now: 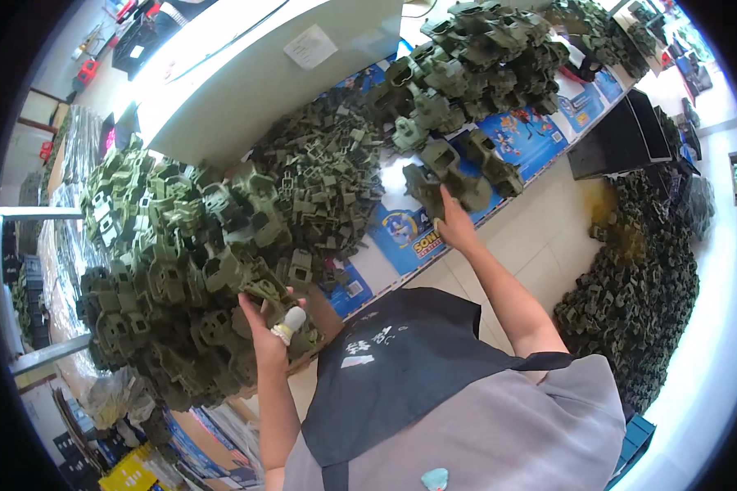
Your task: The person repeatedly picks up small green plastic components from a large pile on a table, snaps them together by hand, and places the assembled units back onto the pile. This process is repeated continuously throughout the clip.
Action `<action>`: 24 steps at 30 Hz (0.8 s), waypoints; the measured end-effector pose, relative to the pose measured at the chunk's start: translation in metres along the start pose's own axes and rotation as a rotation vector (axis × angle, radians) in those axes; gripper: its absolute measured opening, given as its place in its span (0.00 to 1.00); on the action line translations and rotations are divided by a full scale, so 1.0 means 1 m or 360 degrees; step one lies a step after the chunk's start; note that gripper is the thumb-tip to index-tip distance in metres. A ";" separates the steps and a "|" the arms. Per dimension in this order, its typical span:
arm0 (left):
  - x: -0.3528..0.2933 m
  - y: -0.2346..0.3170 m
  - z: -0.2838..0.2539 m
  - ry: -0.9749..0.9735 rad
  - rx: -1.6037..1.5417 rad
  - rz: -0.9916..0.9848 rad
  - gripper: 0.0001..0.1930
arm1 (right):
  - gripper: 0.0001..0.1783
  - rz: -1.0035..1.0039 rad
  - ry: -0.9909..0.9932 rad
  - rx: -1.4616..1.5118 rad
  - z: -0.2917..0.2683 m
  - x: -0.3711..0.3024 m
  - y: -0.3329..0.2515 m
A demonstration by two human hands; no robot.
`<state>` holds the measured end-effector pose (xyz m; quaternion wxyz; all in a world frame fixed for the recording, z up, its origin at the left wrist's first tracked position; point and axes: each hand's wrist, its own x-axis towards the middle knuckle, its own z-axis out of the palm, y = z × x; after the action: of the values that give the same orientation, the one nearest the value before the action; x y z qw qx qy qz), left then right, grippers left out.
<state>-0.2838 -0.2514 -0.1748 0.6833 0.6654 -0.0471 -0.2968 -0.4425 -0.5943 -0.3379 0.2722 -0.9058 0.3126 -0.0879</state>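
Observation:
My left hand is closed around an olive-green plastic vehicle shell at the edge of the left-hand pile. A white covering wraps one of its digits. My right hand reaches forward to the table's front edge and grips another dark green plastic shell, its thumb and fingers partly hidden. Just beyond that hand, more shells rest side by side. A large pile of similar shells surrounds my left hand. Small green plastic parts are heaped between the two hands, farther back.
Another heap of green shells covers the far right of the table. Blue printed sheets lie on the tabletop. A pale panel stands at the back. On the floor to the right lie many dark green parts beside a black bin.

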 end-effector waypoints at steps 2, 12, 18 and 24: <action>-0.003 -0.001 0.005 0.0009 -0.0134 -0.0076 0.32 | 0.50 0.0159 -0.0065 -0.0155 -0.007 0.016 0.018; -0.001 0.003 0.015 -0.0119 -0.1070 -0.0514 0.35 | 0.45 0.0166 -0.0129 -0.0704 -0.022 0.001 -0.043; 0.026 -0.004 0.006 -0.0675 -0.1162 -0.0542 0.28 | 0.14 -0.0230 -0.0036 0.0022 0.025 0.086 -0.075; 0.066 -0.049 -0.026 -0.0803 -0.1110 -0.0964 0.21 | 0.12 0.0080 -0.0012 0.0156 0.080 0.106 -0.048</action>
<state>-0.2349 -0.2568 -0.2454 0.7152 0.2902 0.0858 -0.6300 -0.3076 -0.5928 -0.3796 0.3195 -0.8836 0.3294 -0.0928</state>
